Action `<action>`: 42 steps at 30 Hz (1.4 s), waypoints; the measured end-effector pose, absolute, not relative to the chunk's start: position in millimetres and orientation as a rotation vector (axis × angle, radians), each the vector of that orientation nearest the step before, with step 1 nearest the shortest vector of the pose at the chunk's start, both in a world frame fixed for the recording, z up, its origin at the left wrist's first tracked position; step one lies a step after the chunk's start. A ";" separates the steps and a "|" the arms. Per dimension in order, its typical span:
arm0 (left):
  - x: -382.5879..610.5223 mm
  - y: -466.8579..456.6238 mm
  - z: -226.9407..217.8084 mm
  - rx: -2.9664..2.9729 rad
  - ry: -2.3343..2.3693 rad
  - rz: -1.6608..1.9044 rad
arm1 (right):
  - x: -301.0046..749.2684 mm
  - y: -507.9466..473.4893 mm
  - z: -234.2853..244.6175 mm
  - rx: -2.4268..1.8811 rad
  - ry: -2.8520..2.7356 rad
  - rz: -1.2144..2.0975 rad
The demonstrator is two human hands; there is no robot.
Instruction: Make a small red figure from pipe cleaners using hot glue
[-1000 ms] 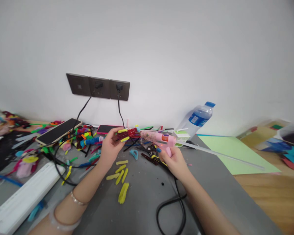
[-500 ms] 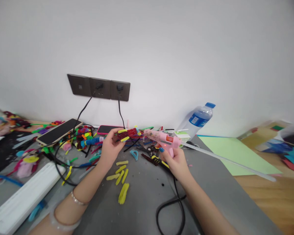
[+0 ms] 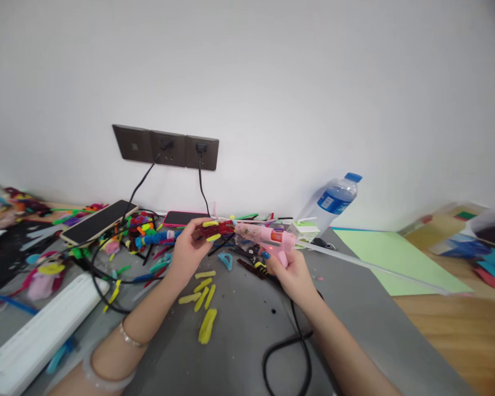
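Note:
My left hand (image 3: 186, 252) holds a dark red pipe-cleaner piece (image 3: 215, 228) with yellow loops on it, raised above the grey mat (image 3: 239, 335). My right hand (image 3: 289, 273) grips a pink hot glue gun (image 3: 268, 236). The gun's nozzle touches the right end of the red piece. A long clear glue stick (image 3: 371, 266) juts out of the gun's back to the right. The gun's black cord (image 3: 286, 346) loops over the mat near my right forearm. Several loose yellow pipe-cleaner loops (image 3: 204, 300) lie on the mat under my hands.
A heap of coloured pipe-cleaner scraps (image 3: 140, 234), two phones (image 3: 97, 221) and cables from the wall sockets (image 3: 165, 147) fill the back left. A white box (image 3: 37, 330) lies at the front left. A water bottle (image 3: 334, 201) and green paper (image 3: 396, 258) sit at right.
The glue gun has moved left, so its nozzle has come back against the red piece after a small gap. My left hand has barely shifted.

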State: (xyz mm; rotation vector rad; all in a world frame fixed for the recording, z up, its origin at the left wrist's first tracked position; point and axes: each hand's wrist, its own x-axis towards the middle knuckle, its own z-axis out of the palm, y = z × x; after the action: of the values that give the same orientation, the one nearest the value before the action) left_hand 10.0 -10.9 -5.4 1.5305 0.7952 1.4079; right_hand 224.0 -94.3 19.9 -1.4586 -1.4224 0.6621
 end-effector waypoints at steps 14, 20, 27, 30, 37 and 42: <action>10.0 -12.2 -4.4 1.554 0.788 1.403 | 222.6 -95.8 25.1 -1.429 -1.548 0.560; 10.5 -13.7 -5.4 1.521 0.807 1.394 | 221.7 -95.9 27.3 -1.416 -1.571 0.557; 10.1 -13.1 -4.5 1.513 0.794 1.401 | 222.4 -96.4 26.4 -1.429 -1.577 0.552; 10.1 -13.7 -2.8 1.509 0.799 1.396 | 222.5 -96.3 26.4 -1.434 -1.563 0.570; 9.8 -13.9 -1.7 1.514 0.816 1.416 | 222.0 -96.6 27.2 -1.444 -1.562 0.607; 9.7 -14.7 0.9 1.552 0.821 1.472 | 221.6 -97.0 27.1 -1.446 -1.538 0.664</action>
State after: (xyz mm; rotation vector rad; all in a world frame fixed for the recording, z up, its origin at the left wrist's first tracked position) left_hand 9.7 -14.7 0.9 1.5523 0.8207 1.4716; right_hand 221.6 -97.0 27.1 -1.4461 -1.5381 0.6643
